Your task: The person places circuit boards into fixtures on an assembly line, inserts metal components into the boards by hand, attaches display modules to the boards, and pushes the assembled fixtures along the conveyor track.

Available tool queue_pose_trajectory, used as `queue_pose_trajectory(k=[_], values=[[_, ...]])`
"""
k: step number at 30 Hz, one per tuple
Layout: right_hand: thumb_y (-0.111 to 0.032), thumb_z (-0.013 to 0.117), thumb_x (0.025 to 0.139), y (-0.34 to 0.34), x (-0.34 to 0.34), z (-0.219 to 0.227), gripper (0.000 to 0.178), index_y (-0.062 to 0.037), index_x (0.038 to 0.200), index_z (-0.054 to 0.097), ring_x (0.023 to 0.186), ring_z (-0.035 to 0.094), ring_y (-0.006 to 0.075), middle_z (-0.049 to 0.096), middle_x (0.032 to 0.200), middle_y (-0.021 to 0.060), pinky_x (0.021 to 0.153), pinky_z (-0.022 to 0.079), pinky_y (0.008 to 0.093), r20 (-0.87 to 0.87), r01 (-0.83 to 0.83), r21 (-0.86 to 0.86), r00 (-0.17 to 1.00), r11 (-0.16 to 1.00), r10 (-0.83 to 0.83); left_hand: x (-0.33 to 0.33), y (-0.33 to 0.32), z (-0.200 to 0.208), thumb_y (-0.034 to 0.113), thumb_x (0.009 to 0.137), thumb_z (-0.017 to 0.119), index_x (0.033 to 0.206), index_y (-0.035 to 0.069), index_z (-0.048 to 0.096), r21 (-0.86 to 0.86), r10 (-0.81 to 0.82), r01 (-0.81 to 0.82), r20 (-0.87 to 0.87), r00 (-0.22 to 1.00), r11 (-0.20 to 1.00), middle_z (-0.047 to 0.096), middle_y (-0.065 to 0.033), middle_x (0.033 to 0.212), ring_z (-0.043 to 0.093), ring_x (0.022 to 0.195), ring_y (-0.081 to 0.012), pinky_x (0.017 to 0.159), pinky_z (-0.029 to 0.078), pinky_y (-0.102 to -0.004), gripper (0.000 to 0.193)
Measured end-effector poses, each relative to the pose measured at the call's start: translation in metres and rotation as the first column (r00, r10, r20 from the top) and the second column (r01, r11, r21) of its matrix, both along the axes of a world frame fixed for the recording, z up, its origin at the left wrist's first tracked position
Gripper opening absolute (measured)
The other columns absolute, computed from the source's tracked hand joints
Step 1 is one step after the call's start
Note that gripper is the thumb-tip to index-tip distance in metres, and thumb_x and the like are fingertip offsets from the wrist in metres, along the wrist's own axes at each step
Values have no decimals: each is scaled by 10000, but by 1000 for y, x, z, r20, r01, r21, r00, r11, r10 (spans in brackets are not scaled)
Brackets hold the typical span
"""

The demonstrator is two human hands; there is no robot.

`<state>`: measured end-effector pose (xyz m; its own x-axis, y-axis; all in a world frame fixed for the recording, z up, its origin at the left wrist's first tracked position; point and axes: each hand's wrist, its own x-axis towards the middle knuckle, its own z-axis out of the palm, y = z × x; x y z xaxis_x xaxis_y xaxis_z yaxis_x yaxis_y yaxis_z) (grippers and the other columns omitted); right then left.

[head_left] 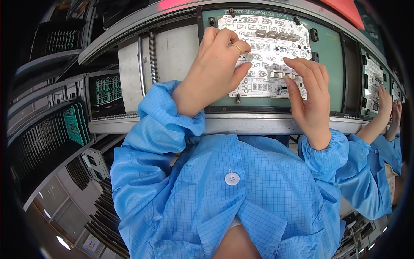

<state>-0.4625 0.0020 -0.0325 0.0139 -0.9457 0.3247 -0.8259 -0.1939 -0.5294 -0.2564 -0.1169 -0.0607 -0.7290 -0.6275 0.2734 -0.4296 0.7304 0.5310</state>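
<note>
A white circuit board (261,54) with rows of small parts lies in a dark-framed green carrier (330,73). My left hand (217,62) is over the board's left side. Its fingers are bent, with a gap between index fingertip and thumb, and I see nothing held there. On the right side, my right hand (312,88) has thumb and index finger apart beside a pale rectangular part (278,74) on the board. Whether the fingertips touch that part, I cannot tell. Several upright block-shaped parts (272,34) stand in a row near the board's far edge.
A metal rail (250,124) runs along the near side of the conveyor. Racks of green circuit boards (75,123) stand at the left. To the right, another person's hand (384,101) works over a further board (373,80). A red surface (345,11) is at the back.
</note>
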Motion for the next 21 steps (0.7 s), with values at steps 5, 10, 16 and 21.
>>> queue_pose_trajectory(k=[5,10,16,21], values=[[54,711,822,-7,6,-1,383,-13,1195,654,1044,607,311,652,1143,129,904,477,378,69,-57,-14,996,998,58,-3,0,6,92,801,760,958,71,702,28,24,-22,-94,995,999,635,-57,985,515,1008,-281,871,451,-346,169],[9,781,791,-18,25,-2,424,-76,1191,668,983,665,239,654,1135,103,714,522,319,263,-77,-22,962,997,80,-6,8,30,82,821,727,925,71,697,463,140,-86,-85,987,882,655,-48,944,538,946,-245,837,441,-311,109],[61,707,832,-26,-21,21,293,-23,1111,675,887,614,196,677,1079,94,736,475,295,87,138,-90,988,986,-130,17,0,27,96,814,741,1071,5,663,45,146,-146,-3,989,988,592,-156,1056,522,1021,-343,867,482,-396,284],[-9,734,829,-52,-41,9,258,-37,1077,672,922,619,290,649,1052,112,784,500,366,-169,-117,-29,979,993,110,33,12,25,98,802,777,1098,31,664,79,117,-130,151,982,988,556,-155,1149,513,1094,-347,932,461,-395,324]])
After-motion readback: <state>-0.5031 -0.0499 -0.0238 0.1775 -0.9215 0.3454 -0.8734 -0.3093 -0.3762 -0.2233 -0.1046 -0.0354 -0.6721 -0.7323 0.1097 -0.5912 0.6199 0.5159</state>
